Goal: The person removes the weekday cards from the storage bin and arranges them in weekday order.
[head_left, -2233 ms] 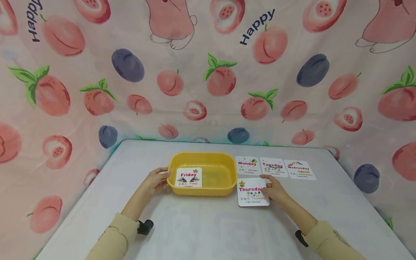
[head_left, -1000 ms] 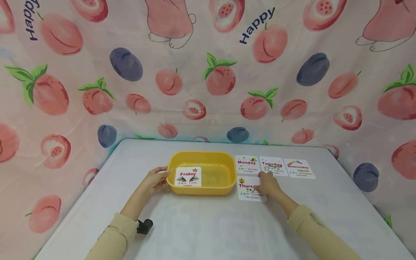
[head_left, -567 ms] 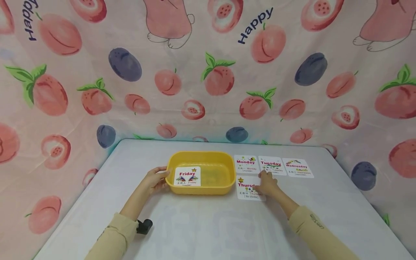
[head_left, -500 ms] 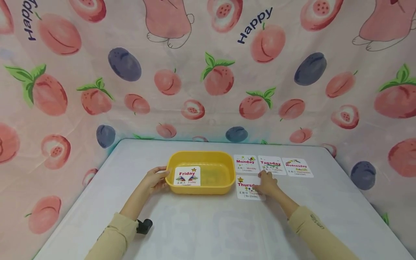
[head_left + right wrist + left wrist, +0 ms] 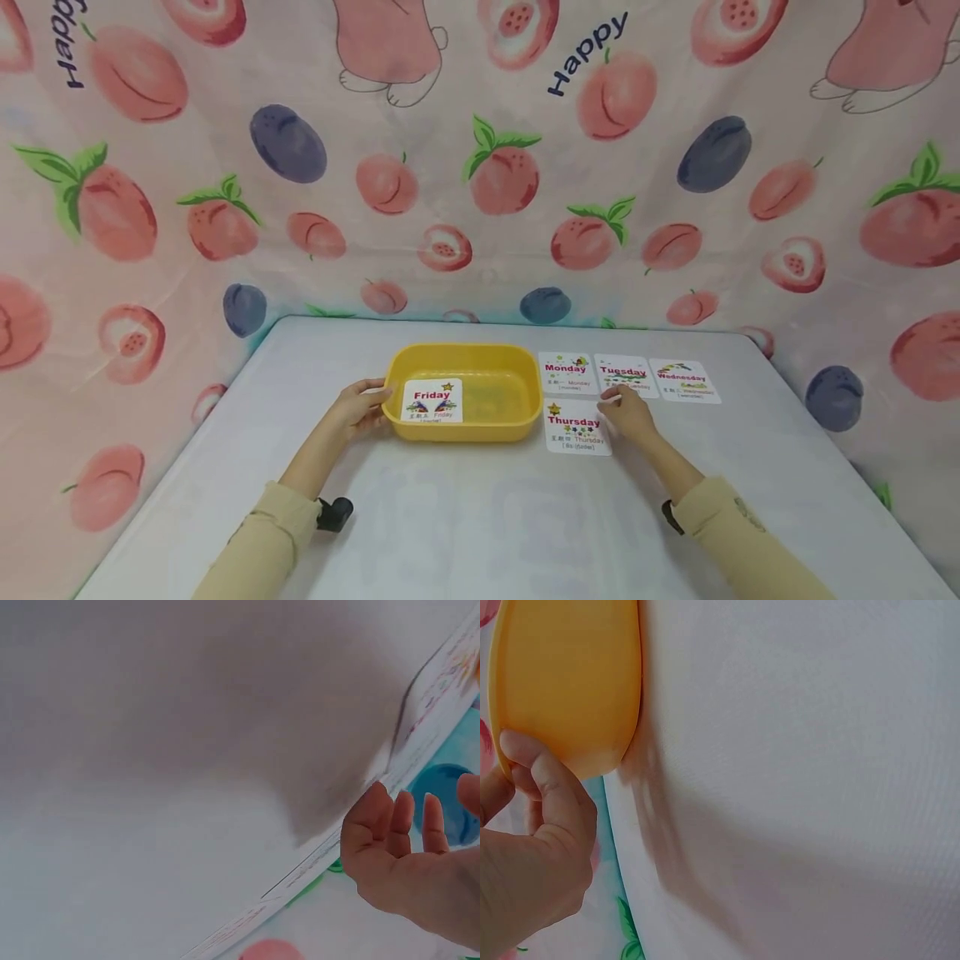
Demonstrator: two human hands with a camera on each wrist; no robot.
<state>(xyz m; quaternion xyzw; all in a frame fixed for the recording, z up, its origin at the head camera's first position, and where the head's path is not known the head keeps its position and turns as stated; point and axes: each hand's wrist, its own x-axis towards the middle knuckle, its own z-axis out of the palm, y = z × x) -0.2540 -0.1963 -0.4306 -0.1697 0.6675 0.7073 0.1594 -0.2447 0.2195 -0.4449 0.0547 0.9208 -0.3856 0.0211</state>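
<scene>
My left hand point(image 5: 360, 407) pinches the left rim of a yellow plastic basin point(image 5: 498, 432); in the left wrist view the thumb and fingers point(image 5: 551, 791) are on either side of that rim. Inside the basin, at its left, lies the Friday card point(image 5: 432, 402). To the basin's right, the Thursday card point(image 5: 576, 427) lies flat on the table. Beside its right edge is my right hand point(image 5: 630, 417), fingers loosely bent and holding nothing, as the right wrist view also shows. Whether a fingertip touches the card I cannot tell.
Behind the Thursday card, the Monday card point(image 5: 567, 373), Tuesday card point(image 5: 624, 377) and Wednesday card point(image 5: 684, 382) form a row. The right hand covers part of the Tuesday card. A white cloth covers the table point(image 5: 480, 517), and a fruit-print curtain point(image 5: 480, 292) hangs behind it.
The Thursday card, earlier held in my right hand, was laid down below the Monday card. The right hand then let go and drew back to the right. The left hand stayed on the basin.
</scene>
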